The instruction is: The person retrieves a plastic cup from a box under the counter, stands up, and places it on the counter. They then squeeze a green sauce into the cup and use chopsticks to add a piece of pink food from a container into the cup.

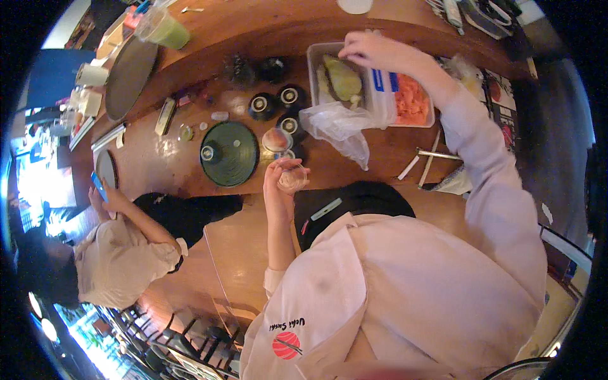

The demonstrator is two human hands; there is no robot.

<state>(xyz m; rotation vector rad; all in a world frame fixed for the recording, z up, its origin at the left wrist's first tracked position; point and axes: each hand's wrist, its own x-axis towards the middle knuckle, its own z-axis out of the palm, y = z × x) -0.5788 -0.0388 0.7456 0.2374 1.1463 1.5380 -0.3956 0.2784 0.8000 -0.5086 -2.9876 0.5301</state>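
My left hand holds a small clear plastic cup with pale contents. Close above it, another small cup holds something pinkish. My right hand is over the top edge of a clear plastic container, fingers bent downward; whether they pinch anything is hard to see. A green mass, possibly wasabi, lies in that container. Beside it, orange-pink shreds, like pickled ginger, fill a second container. A crumpled clear plastic bag hangs over the near edge of the containers.
Several upturned black bowls stand left of the containers. Farther left are a green round tray and a large dark round tray. A drink cup stands at the upper left. At the left, a co-worker holds a blue phone.
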